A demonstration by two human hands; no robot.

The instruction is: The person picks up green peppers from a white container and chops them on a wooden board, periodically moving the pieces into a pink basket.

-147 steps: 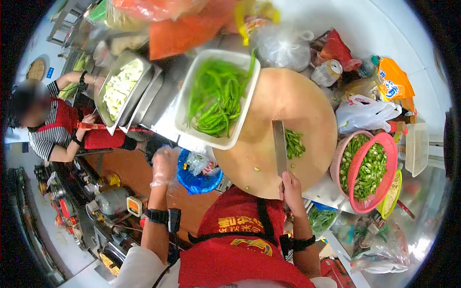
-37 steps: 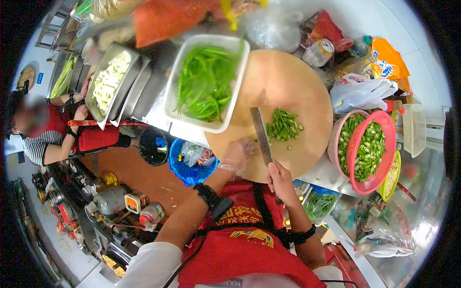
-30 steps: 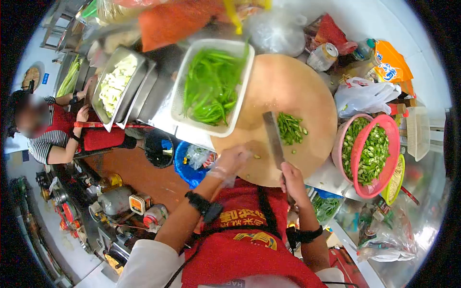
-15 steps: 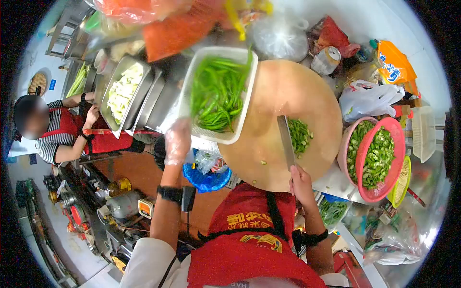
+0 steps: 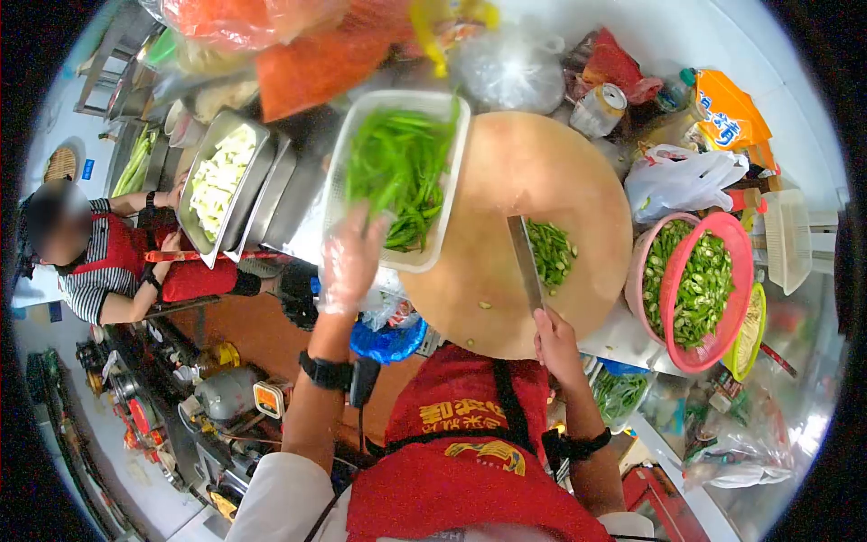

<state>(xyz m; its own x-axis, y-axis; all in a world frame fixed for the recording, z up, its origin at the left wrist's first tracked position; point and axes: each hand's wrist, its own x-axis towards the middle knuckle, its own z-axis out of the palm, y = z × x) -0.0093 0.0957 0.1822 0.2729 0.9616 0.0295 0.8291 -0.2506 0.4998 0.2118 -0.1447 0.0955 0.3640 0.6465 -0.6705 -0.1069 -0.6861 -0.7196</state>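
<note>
My left hand (image 5: 352,257), in a clear glove, is over the near left corner of a white basket (image 5: 335,172) of long green peppers (image 5: 402,163). Its fingers look apart, slightly blurred, with nothing visible between them. My right hand (image 5: 557,343) is closed round the handle of a cleaver (image 5: 526,262). The blade rests on a round wooden board (image 5: 492,167), along the left side of a small pile of cut peppers (image 5: 549,253). A few loose pieces lie near the board's front edge.
Right of the board, a pink basket (image 5: 748,294) of sliced peppers leans over another pink one. Bags and a can (image 5: 599,110) stand behind. Metal trays (image 5: 257,199) are at the left, where another person (image 5: 117,244) in a red apron has hands near them.
My left hand has moved forward and right onto the basket's near edge. The cleaver stays beside the cut pile in my right hand. The view has shifted slightly.
</note>
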